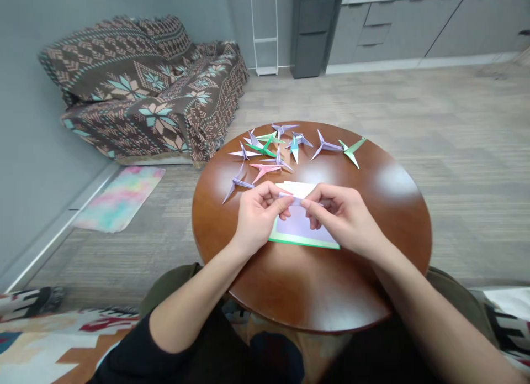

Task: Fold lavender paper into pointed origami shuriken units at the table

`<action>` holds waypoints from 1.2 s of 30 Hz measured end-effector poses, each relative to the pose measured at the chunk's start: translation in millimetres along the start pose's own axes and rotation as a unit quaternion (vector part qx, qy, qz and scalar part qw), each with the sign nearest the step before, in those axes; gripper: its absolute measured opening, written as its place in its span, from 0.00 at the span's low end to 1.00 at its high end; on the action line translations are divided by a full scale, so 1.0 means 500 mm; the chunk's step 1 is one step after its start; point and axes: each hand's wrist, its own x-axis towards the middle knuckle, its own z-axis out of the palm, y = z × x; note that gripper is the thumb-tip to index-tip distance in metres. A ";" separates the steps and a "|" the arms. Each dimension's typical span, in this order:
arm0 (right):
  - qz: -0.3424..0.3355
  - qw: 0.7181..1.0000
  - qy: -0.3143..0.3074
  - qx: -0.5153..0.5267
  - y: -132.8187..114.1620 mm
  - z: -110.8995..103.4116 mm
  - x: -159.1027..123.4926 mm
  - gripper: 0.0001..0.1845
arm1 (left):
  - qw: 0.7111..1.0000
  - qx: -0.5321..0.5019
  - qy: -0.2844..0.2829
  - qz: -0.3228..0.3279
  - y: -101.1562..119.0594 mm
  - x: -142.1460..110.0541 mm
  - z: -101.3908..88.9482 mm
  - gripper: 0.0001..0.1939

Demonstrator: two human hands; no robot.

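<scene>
Between my two hands is a small strip of folded lilac paper (296,201), held above a stack of coloured paper sheets (304,240). My left hand (265,207) pinches its left end between thumb and fingers. At the other end, my right hand (331,210) pinches it the same way. The sheets below show lilac, pale green and white, with a bright green edge at the front. Fingers hide part of the folded piece and the middle of the stack.
Several folded paper birds in lilac, green and pink, among them a pink one (265,169), lie along the far side of the round wooden table (314,295). Beyond stand a sofa with a patterned cover (157,96) and grey cabinets (393,27). A pastel mat (122,199) lies at left.
</scene>
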 end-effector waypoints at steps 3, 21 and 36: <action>0.001 1.000 -0.001 0.010 -0.002 0.000 -0.001 0.16 | 1.000 0.002 0.006 -0.001 -0.004 0.002 -0.001 0.16; -0.010 1.000 -0.002 0.000 0.000 0.003 0.000 0.14 | 0.995 0.084 0.021 0.054 0.004 0.005 -0.007 0.17; 0.012 0.990 0.104 0.094 -0.003 0.003 0.005 0.20 | 0.999 0.038 0.029 0.026 -0.015 0.009 -0.010 0.19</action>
